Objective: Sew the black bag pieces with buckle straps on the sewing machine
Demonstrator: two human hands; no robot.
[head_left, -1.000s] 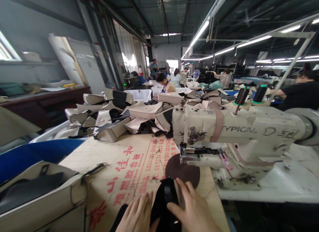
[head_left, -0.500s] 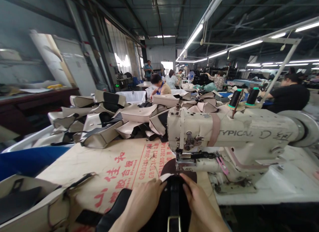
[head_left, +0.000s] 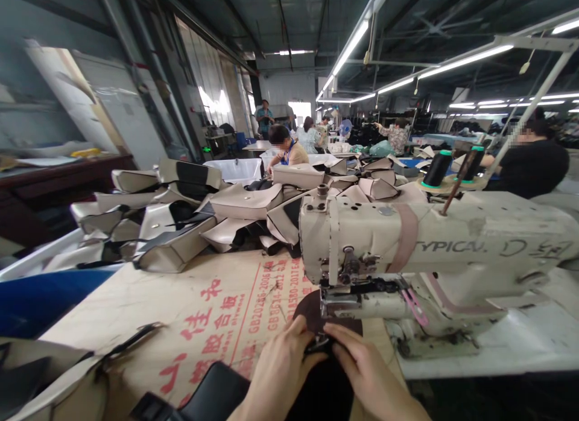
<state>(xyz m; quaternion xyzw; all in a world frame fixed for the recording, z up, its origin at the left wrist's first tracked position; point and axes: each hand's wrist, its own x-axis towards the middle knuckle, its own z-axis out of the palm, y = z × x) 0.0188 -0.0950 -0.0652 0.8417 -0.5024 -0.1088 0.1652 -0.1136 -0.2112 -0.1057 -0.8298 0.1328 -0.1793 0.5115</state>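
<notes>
1. Okay, head cam is the only view. L hand (head_left: 283, 368) & R hand (head_left: 368, 373) are low at front of work board (head_left: 203, 324), close together, fingertips almost meeting.
2. Fingers: narrow on both hands, pinched in on top edge of black bag piece (head_left: 323, 389). Small metal fitting (head_left: 318, 344) sits betw. them. Exact grip partly hidden by fingers.
3. Where it is: black bag piece lies over front of board, just in front of presser foot (head_left: 346, 298) on cream sewing machine (head_left: 407, 246), not under it. Round dark-brown disc (head_left: 312, 312) sits right behind the fingers. Black padded flap (head_left: 215, 391) at lower L looks joined to the piece, can't tell for sure.
4. Progress, my read: cream-and-black bag panels (head_left: 181, 222) heaped on far side look already made up, as does cream bag w/ black lining (head_left: 40, 376) at lower L. Piece in hand isn't at the foot yet, so that stitching is left. No seam readable on it from this angle, can't tell what's sewn.
5. Around: black thread cones (head_left: 436, 169) on top of mach., board printed w/ red characters. Co-worker in black top (head_left: 529, 170) at R, another (head_left: 287, 152) at far table, hands apart from these.
</notes>
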